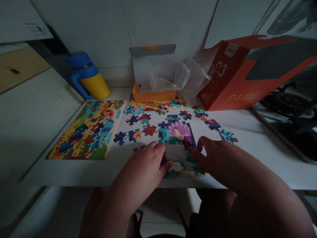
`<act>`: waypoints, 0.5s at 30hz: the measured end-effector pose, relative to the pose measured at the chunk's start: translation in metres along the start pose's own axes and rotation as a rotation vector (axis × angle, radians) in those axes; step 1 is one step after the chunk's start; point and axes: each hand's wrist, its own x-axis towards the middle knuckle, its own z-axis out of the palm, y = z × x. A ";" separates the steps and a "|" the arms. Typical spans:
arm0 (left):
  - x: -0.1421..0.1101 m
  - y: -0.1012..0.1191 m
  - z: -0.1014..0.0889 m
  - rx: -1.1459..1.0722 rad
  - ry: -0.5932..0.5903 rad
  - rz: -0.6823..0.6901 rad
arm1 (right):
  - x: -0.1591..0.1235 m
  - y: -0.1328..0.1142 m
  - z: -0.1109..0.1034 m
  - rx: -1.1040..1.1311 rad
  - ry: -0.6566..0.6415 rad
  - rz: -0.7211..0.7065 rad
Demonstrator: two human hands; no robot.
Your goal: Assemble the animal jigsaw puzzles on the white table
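Observation:
A partly joined jigsaw cluster (177, 133) with a pink peacock picture lies on the white table (260, 155) in front of me. Another joined patch (184, 166) lies nearer the table's front edge. My left hand (148, 161) rests knuckles-up with its fingers curled, pressing at the left side of that near patch; what its fingertips hold is hidden. My right hand (210, 152) rests on the right side, fingers bent, its thumb and forefinger touching a purple piece (189, 142) at the cluster's lower corner. Several loose pieces (135, 134) lie scattered to the left and behind.
A colourful reference picture sheet (86, 130) lies at the left. Behind stand a blue and yellow bottle (88, 77), an open orange box (155, 96) with a clear plastic bag (170, 74), and a large orange carton (247, 71). A stove (292, 105) sits at the right.

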 end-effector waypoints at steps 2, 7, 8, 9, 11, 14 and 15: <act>0.000 0.004 0.000 0.027 0.000 -0.005 | 0.000 0.001 0.001 -0.005 0.003 -0.001; 0.001 0.008 0.002 0.040 -0.002 0.001 | -0.001 0.004 0.003 -0.002 0.031 -0.034; 0.002 0.008 0.003 0.034 0.001 0.005 | 0.000 0.004 0.004 -0.001 0.038 -0.048; 0.002 0.008 0.004 0.028 0.007 0.011 | 0.000 0.005 0.004 0.000 0.043 -0.064; 0.002 0.009 0.005 0.015 0.019 0.021 | 0.001 0.007 0.006 0.000 0.034 -0.082; 0.001 0.011 0.006 0.001 0.018 0.039 | 0.003 0.008 0.011 0.028 0.031 -0.062; 0.001 0.012 0.007 -0.001 0.017 0.047 | 0.003 0.009 0.013 0.051 0.048 -0.055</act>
